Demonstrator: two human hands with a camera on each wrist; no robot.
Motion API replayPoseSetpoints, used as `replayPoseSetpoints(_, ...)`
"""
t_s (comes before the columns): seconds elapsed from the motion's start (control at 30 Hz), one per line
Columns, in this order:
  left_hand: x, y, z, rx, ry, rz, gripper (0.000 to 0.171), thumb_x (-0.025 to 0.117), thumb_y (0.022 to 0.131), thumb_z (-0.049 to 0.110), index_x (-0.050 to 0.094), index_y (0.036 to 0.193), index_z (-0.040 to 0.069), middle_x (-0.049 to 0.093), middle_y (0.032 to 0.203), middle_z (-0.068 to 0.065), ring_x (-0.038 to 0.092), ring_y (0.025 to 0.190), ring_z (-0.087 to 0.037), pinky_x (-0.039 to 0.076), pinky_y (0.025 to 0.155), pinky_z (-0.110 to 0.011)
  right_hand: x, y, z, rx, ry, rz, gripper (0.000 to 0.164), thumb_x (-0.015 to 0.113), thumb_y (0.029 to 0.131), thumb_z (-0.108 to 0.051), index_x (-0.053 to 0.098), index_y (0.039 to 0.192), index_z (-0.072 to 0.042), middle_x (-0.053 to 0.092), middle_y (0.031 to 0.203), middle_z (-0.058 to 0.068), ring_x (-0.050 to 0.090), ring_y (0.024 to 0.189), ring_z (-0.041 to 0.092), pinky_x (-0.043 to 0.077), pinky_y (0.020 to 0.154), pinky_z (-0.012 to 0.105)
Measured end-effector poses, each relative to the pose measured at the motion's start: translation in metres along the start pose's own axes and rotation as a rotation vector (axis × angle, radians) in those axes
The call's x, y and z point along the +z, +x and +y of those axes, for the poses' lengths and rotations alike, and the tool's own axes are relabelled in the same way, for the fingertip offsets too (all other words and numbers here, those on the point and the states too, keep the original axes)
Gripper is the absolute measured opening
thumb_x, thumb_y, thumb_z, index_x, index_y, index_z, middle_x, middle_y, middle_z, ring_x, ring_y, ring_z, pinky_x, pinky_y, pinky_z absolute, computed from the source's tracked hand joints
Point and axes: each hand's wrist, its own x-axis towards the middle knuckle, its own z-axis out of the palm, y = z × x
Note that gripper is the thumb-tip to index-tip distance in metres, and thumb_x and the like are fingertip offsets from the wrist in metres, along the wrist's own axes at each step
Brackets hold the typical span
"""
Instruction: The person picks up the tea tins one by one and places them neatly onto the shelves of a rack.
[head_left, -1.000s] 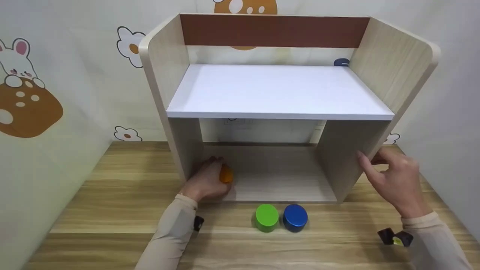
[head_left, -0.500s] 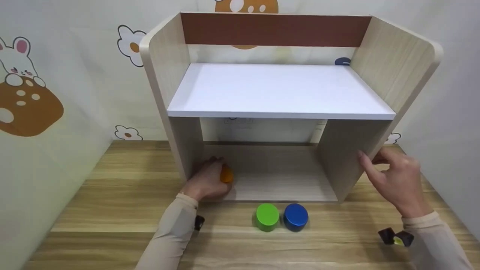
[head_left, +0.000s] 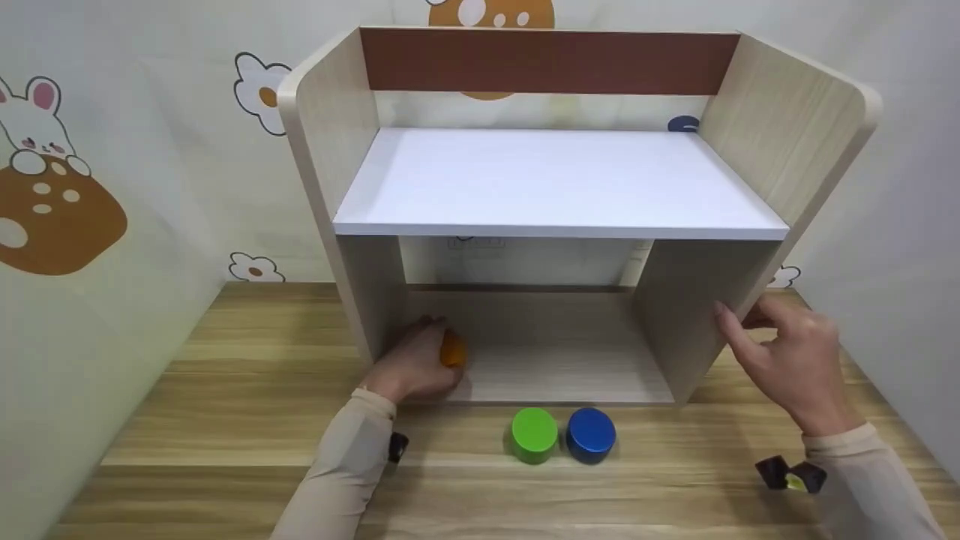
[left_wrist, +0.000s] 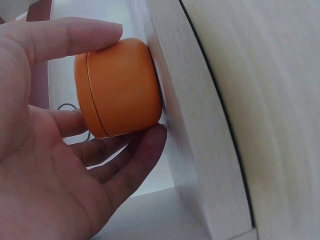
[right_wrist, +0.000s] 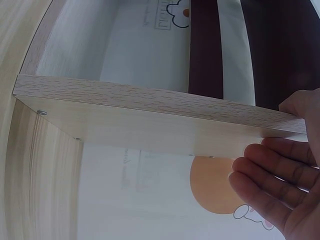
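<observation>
Inside the lower compartment of a small wooden shelf (head_left: 555,180), my left hand (head_left: 416,364) grips an orange round tin (left_wrist: 122,87). The thumb lies on one side of the tin and the fingers curl round the other. In the left wrist view the tin's base is right at the shelf's bottom board (left_wrist: 185,120); in the head view the hand covers most of the orange tin (head_left: 452,349). My right hand (head_left: 791,360) holds the front edge of the right side panel (right_wrist: 150,100), thumb on the inner face and fingers on the outer side.
A green round tin (head_left: 534,435) and a blue round tin (head_left: 591,435) stand side by side on the wooden table (head_left: 225,420), just in front of the shelf. A white middle board (head_left: 555,180) spans above my left hand. Cartoon-printed walls (head_left: 172,150) enclose the table.
</observation>
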Motion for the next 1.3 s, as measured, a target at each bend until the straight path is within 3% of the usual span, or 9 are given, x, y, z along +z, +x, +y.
replayPoseSetpoints(0.13, 0.000, -0.001, -0.001, -0.016, -0.014, -0.015, 0.067, 0.072, 0.076, 0.018, 0.053, 0.137, -0.005, 0.056, 0.110, -0.011, 0.053, 0.095, -0.026, 0.048, 0.087, -0.041, 0.001, 0.000, 0.001, -0.012, -0.001, 0.018, 0.013, 0.078, 0.083, -0.009, 0.074, 0.090, 0.001, 0.073, 0.072, 0.009, 0.071, 0.059, 0.031, 0.043, 0.061, 0.006)
replayPoseSetpoints(0.53, -0.001, -0.001, 0.000, 0.004, 0.008, -0.006, 0.061, 0.073, 0.075, 0.019, 0.056, 0.131, -0.001, 0.056, 0.103, -0.008, 0.053, 0.091, -0.025, 0.048, 0.083, -0.041, 0.001, 0.000, -0.001, 0.002, -0.002, -0.002, 0.014, 0.077, 0.085, -0.010, 0.073, 0.092, 0.002, 0.073, 0.073, 0.011, 0.071, 0.060, 0.031, 0.041, 0.061, 0.004)
replayPoseSetpoints(0.93, -0.009, -0.006, 0.004, 0.062, -0.005, 0.062, 0.061, 0.075, 0.076, 0.021, 0.057, 0.130, -0.001, 0.059, 0.116, -0.015, 0.056, 0.101, -0.031, 0.047, 0.090, -0.045, 0.000, 0.000, 0.000, -0.007, -0.004, 0.007, 0.015, 0.078, 0.083, -0.010, 0.073, 0.091, 0.002, 0.074, 0.074, 0.011, 0.071, 0.060, 0.032, 0.041, 0.062, 0.004)
replayPoseSetpoints(1.3, -0.021, -0.011, 0.015, 0.036, 0.009, 0.080, 0.067, 0.075, 0.079, 0.024, 0.054, 0.139, 0.003, 0.057, 0.129, -0.016, 0.054, 0.111, -0.033, 0.048, 0.093, -0.044, 0.000, 0.000, -0.002, 0.003, -0.013, -0.009, 0.018, 0.077, 0.084, -0.012, 0.073, 0.095, 0.003, 0.074, 0.078, 0.013, 0.071, 0.061, 0.032, 0.040, 0.065, 0.004)
